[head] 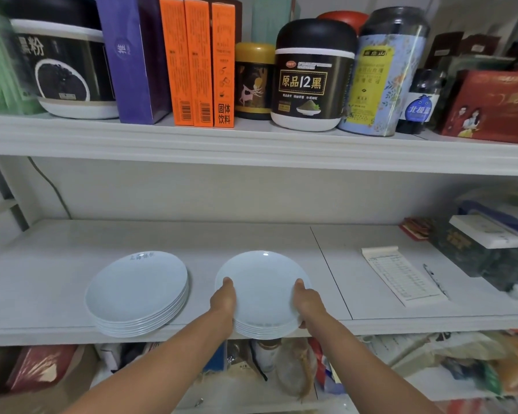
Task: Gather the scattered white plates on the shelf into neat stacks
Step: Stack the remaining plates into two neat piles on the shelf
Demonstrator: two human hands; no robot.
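Note:
Two stacks of white plates stand on the middle shelf [251, 234] near its front edge. The left stack [136, 289] holds several plates and nobody touches it. The right stack [262, 289], also several plates, overhangs the shelf's front edge a little. My left hand [223, 301] grips its left rim, thumb on top of the upper plate. My right hand [308, 303] grips the right rim the same way, fingers under the stack.
A notepad [401, 276] and a pen [434, 279] lie right of the plates, with dark boxes [479, 249] at the far right. Jars, tins and orange boxes [196, 61] fill the upper shelf. Bags and bottles crowd the shelf below.

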